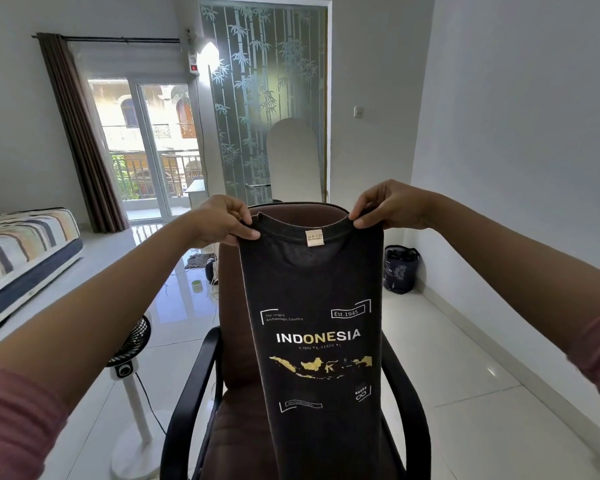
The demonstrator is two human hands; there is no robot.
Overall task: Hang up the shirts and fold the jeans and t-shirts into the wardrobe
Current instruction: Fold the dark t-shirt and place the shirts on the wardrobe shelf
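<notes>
Black t-shirt (312,341), narrowed lengthwise, "INDONESIA" print and gold map facing camera, hangs before brown chair (236,341). Left hand (222,220) and right hand (388,206) each pinch a collar corner.

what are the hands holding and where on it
A dark t-shirt, pinched at the collar: left hand on one side, right hand on the other.
</notes>
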